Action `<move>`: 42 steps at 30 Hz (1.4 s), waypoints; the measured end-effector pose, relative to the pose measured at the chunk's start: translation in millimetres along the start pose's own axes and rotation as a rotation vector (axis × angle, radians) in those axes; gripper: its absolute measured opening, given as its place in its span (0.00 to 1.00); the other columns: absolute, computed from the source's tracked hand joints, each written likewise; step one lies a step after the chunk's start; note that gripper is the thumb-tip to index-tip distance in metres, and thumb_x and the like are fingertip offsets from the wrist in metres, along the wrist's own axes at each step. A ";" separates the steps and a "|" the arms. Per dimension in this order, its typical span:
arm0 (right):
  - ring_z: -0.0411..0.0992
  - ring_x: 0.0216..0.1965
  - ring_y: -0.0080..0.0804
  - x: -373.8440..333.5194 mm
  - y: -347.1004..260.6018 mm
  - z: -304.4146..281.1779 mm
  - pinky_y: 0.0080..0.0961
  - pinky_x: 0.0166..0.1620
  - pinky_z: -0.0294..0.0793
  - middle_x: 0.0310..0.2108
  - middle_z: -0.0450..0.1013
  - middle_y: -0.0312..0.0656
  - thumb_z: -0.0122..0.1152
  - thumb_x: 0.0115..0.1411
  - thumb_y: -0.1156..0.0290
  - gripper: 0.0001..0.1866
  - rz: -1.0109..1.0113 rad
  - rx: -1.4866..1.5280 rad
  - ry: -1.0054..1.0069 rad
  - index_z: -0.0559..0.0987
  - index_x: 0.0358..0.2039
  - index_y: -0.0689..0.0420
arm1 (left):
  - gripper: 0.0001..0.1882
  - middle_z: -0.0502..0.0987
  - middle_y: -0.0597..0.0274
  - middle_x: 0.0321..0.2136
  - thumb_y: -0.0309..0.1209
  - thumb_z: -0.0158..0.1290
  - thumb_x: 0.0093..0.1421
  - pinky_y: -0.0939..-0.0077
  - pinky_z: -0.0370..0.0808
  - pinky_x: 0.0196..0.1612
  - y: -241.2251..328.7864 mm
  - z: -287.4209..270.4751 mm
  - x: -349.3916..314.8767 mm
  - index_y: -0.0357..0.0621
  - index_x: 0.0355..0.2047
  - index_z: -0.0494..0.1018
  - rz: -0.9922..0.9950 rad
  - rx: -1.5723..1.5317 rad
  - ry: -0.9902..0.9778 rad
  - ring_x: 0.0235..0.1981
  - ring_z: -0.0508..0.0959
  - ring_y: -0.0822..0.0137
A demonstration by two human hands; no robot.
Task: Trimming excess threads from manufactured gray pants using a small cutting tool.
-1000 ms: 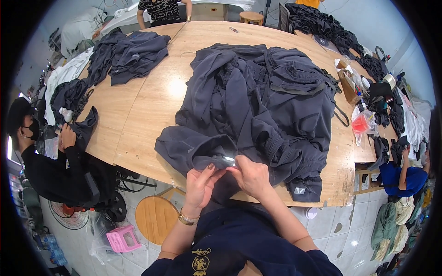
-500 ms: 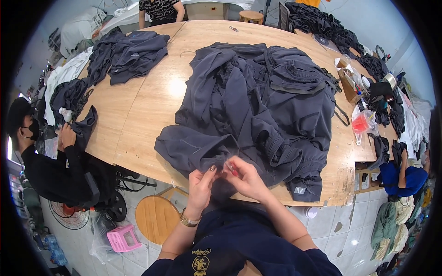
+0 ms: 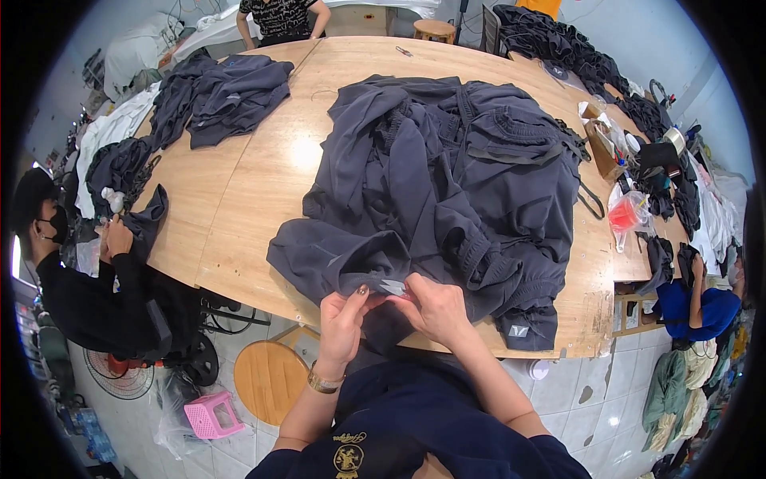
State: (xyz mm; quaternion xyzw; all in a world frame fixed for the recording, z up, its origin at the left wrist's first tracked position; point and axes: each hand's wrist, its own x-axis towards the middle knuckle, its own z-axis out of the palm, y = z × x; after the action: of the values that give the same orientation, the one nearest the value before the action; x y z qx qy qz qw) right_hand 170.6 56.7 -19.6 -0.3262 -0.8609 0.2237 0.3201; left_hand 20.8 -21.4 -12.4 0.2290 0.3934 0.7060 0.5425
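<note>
My left hand (image 3: 342,323) is closed, pinching the edge of a dark grey garment (image 3: 335,255) at the table's near edge. Beside it, my right hand (image 3: 437,310) is closed on the same edge, thumb and forefinger together. Between the two hands shows a small pale patch (image 3: 391,287) with a pointed shape, lying on the cloth. Whether the right palm also holds something is hidden. Next to this garment lies a large heap of dark grey garments (image 3: 511,191) with gathered elastic waistbands, and one piece in it bears a small white mark (image 3: 519,330).
More dark garments (image 3: 239,96) lie at the table's far left. Small snips (image 3: 404,51) rest near the far edge. On the right are a cardboard box (image 3: 604,144) and a red-filled plastic cup (image 3: 625,214). A round wooden stool (image 3: 271,382) stands below left. Co-workers sit around.
A small red and silver thing at my right fingertips no longer shows there. My right hand has turned slightly, and the pale patch has come into sight between my hands.
</note>
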 end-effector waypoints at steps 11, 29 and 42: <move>0.70 0.16 0.38 6.1 -3.3 -3.2 0.29 0.18 0.65 0.17 0.70 0.40 0.60 0.54 0.54 0.18 -0.044 -0.028 0.005 0.69 0.25 0.55 | 0.11 0.78 0.54 0.38 0.25 0.44 0.63 0.69 0.73 0.47 -0.8 -1.9 -1.0 0.33 0.38 0.75 0.005 0.040 -0.021 0.39 0.77 0.67; 0.70 0.16 0.38 2.8 -1.7 -1.9 0.29 0.18 0.65 0.17 0.70 0.40 0.61 0.54 0.56 0.17 0.009 0.056 0.028 0.69 0.24 0.56 | 0.10 0.78 0.55 0.36 0.25 0.45 0.62 0.72 0.73 0.44 3.0 -2.2 -0.8 0.32 0.38 0.75 -0.062 -0.097 0.002 0.37 0.77 0.68; 0.70 0.16 0.38 6.6 -6.7 1.1 0.28 0.18 0.66 0.17 0.70 0.40 0.61 0.54 0.55 0.17 -0.029 -0.035 0.048 0.69 0.24 0.56 | 0.10 0.78 0.53 0.38 0.25 0.46 0.61 0.70 0.72 0.47 2.5 1.8 -3.8 0.31 0.38 0.75 -0.151 -0.204 0.031 0.40 0.76 0.66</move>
State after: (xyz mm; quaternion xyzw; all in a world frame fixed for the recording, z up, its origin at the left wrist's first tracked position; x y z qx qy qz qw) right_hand 163.2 56.6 -13.6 -0.3246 -0.8614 0.1960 0.3379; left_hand 21.8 -24.7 -9.0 0.1312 0.3440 0.7030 0.6085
